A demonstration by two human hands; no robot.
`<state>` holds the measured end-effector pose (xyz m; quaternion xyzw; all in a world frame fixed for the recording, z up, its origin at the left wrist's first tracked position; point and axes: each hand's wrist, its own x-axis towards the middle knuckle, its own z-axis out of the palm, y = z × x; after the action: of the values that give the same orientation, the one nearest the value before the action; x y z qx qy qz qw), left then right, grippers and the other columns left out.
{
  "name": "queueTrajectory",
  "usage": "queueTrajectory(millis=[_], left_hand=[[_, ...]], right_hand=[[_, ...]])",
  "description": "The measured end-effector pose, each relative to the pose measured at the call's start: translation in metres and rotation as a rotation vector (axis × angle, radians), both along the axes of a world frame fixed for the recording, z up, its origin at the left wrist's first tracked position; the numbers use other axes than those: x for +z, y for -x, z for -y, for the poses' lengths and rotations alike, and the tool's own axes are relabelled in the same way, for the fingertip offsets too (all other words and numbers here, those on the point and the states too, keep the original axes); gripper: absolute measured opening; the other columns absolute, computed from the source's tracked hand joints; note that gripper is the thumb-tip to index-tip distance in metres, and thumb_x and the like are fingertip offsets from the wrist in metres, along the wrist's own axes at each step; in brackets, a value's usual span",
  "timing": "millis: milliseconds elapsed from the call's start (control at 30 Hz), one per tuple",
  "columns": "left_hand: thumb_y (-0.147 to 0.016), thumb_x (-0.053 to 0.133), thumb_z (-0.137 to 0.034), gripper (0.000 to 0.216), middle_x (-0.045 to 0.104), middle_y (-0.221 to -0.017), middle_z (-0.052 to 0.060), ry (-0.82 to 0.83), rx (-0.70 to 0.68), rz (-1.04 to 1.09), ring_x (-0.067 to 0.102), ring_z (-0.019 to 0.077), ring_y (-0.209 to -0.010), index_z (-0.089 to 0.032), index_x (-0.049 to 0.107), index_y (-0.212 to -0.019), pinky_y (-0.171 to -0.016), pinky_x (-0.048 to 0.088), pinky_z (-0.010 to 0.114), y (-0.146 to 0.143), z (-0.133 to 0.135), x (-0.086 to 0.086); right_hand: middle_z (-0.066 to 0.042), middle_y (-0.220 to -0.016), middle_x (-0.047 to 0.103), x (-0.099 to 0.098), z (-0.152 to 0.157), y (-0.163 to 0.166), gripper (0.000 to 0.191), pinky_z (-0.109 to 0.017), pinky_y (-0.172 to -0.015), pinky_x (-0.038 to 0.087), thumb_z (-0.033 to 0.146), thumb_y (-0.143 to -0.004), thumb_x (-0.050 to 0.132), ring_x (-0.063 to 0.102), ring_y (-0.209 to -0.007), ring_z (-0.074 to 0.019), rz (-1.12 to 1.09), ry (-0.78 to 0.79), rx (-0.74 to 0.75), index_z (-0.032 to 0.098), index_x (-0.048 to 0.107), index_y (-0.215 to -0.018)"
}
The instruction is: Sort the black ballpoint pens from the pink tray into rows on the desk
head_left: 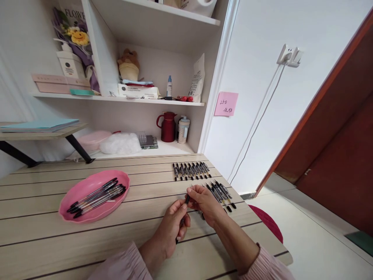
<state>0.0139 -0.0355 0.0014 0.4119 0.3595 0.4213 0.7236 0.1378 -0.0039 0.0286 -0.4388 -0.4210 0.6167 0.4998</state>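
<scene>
Between my two hands is a black pen [187,199], mostly covered by the fingers. My left hand [171,225] is closed around its lower part, and the pen's dark end shows below the fist. My right hand [205,202] pinches the upper tip with thumb and fingers. Just past the right hand lies a group of disassembled pens [220,192], with caps set apart near them. Farther back, a neat row of pens [191,171] has small black caps along its near side. Several capped pens [99,196] rest in a pink tray [124,179] at the left.
The striped wooden table [140,241] ends at a rounded right corner. Behind it, shelves hold a red thermos jug [168,127], a cup [183,130] and a plastic bag [121,144]. A small raised stand [72,130] is at the left; a maroon stool [266,221] is beyond the right edge.
</scene>
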Motion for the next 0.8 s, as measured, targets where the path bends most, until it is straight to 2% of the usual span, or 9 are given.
queueTrajectory(millis=[167,300,400,500,600,700,800], left_hand=[[-0.076,0.05,-0.045,0.027,0.047,-0.052,-0.008,-0.005,0.0,0.003,0.024,-0.0001,-0.028,-0.02,0.046,-0.086,-0.03,0.011,0.015,0.0,-0.001,0.0],[-0.077,0.05,-0.044,0.027,0.047,-0.051,-0.008,-0.01,0.011,-0.006,0.023,-0.0001,-0.028,-0.02,0.046,-0.089,-0.03,0.012,0.015,0.0,-0.002,0.0],[-0.076,0.05,-0.045,0.03,0.046,-0.051,-0.009,-0.006,0.005,-0.011,0.022,-0.0001,-0.028,-0.02,0.047,-0.093,-0.03,0.012,0.014,0.001,-0.001,0.001],[-0.077,0.05,-0.044,0.028,0.046,-0.051,-0.008,0.002,-0.001,-0.016,0.022,-0.0002,-0.028,-0.02,0.047,-0.091,-0.03,0.011,0.014,0.0,0.0,0.001],[-0.077,0.049,-0.044,0.027,0.046,-0.051,-0.008,0.001,-0.005,-0.01,0.022,-0.0002,-0.028,-0.02,0.046,-0.089,-0.03,0.011,0.015,0.0,0.0,0.001],[-0.077,0.049,-0.044,0.028,0.047,-0.051,-0.008,0.008,-0.018,-0.01,0.021,-0.0002,-0.027,-0.02,0.047,-0.091,-0.03,0.01,0.015,0.001,-0.001,0.0],[-0.077,0.05,-0.044,0.03,0.046,-0.051,-0.008,0.015,-0.019,-0.008,0.021,-0.0002,-0.028,-0.019,0.048,-0.093,-0.031,0.009,0.015,0.001,-0.001,0.0]], right_hand=[[0.0,-0.064,0.06,-0.002,-0.002,0.002,0.033,-0.021,-0.051,0.04,0.042,-0.058,0.07,0.052,-0.055,-0.0091,-0.098,-0.078,0.023,0.015,0.058,-0.072],[-0.002,-0.068,0.061,-0.002,-0.003,0.002,0.034,-0.021,-0.054,0.042,0.043,-0.06,0.068,0.054,-0.059,-0.0102,-0.117,-0.021,0.015,0.015,0.058,-0.077],[0.001,-0.062,0.059,-0.002,-0.002,0.002,0.032,-0.022,-0.054,0.042,0.043,-0.061,0.068,0.051,-0.052,-0.0077,-0.071,0.025,-0.02,0.015,0.055,-0.069],[0.002,-0.056,0.056,-0.003,-0.003,0.002,0.031,-0.021,-0.05,0.041,0.04,-0.058,0.071,0.048,-0.048,-0.0066,-0.066,-0.02,-0.013,0.014,0.054,-0.062],[-0.001,-0.064,0.06,-0.003,-0.005,0.002,0.032,-0.021,-0.049,0.04,0.04,-0.058,0.07,0.053,-0.055,-0.0099,-0.142,-0.073,0.009,0.014,0.059,-0.071],[-0.001,-0.07,0.062,-0.001,-0.009,0.0,0.033,-0.02,-0.053,0.042,0.04,-0.058,0.071,0.057,-0.065,-0.0113,-0.221,-0.087,-0.095,0.016,0.06,-0.078],[0.001,-0.07,0.061,0.004,-0.012,-0.004,0.034,-0.02,-0.056,0.043,0.039,-0.057,0.071,0.057,-0.065,-0.0101,-0.234,-0.107,-0.234,0.017,0.06,-0.08]])
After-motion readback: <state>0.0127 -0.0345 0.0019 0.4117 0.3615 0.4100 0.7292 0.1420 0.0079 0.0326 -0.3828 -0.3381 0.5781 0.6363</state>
